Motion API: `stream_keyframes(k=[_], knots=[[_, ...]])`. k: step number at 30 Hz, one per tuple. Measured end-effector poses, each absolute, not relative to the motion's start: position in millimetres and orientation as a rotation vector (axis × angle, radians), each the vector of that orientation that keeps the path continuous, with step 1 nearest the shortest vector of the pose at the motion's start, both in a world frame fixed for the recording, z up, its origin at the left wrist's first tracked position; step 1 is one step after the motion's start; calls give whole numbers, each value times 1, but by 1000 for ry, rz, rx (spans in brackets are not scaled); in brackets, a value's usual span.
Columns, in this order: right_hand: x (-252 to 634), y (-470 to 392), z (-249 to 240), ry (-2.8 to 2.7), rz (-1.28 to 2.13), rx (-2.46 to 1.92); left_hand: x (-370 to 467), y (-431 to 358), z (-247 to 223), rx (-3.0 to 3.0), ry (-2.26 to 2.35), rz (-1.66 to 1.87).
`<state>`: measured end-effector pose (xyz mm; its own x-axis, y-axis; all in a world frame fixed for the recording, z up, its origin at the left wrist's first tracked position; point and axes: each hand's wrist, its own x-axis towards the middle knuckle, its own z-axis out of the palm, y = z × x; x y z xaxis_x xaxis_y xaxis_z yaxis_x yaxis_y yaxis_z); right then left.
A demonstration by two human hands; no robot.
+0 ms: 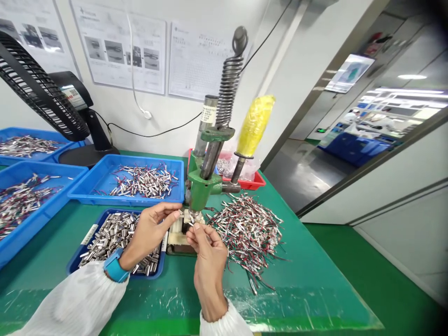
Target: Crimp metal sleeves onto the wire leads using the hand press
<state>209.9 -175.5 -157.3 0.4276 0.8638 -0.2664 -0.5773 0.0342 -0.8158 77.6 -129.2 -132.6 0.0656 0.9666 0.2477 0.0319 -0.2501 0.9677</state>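
My left hand (154, 228), with a blue band at the wrist, reaches to the left side of a green hand press (201, 191). Its thumb and forefinger are closed at a small pale piece, too small to name. In front of the press head, my right hand (210, 252) pinches a small silvery metal part (192, 222) between thumb and fingers. The fingertips hide much of that part. Just behind both hands is the pale fixture (177, 226) on the press base. Beside my left wrist lie loose metal shells (112, 235) in a dark blue tray (154, 274).
Right of the press lies a heap of silvery parts with red and black wires (248, 228). Similar parts fill blue trays (105, 199) on the left. A black fan (38, 88) stands behind them. The yellow-wrapped press handle (257, 123) slants up; a red bin (259, 181) sits behind.
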Motion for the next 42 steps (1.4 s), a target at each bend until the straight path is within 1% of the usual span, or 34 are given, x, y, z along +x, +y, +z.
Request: stream_keyframes(k=[5,10,14,17,23,30,32,35,38,40,42], knots=[[204,-175,-164,-365,1153,-1058,77,-130,-133,1444,1063,1347],[202,-174,-157,-446,1145,-1104,75,-130,-136,1432,1072,1306],[208,-172,-154,-476,1261,-1111,77,-129,-134,1448,1035,1317],[220,-168,-158,-619,1298,-1195,82,-128,-129,1499,1002,1310],[238,-163,-165,-1032,994,-1417,94,-119,-120,1716,989,1196],[246,-165,-163,-1316,748,-1452,94,-116,-114,2052,1014,1090],[251,-170,-163,-1441,609,-1551,93,-119,-120,2030,1055,1122],[263,-181,-161,-1585,288,-1645,92,-123,-131,1970,1092,1192],[283,-183,-140,-1495,32,-1515,88,-126,-137,1995,1105,1236],[297,-170,-104,-1344,-16,-1407,84,-127,-137,2013,1103,1243],[307,-147,-51,-1260,17,-1321,81,-128,-136,2013,1099,1237]])
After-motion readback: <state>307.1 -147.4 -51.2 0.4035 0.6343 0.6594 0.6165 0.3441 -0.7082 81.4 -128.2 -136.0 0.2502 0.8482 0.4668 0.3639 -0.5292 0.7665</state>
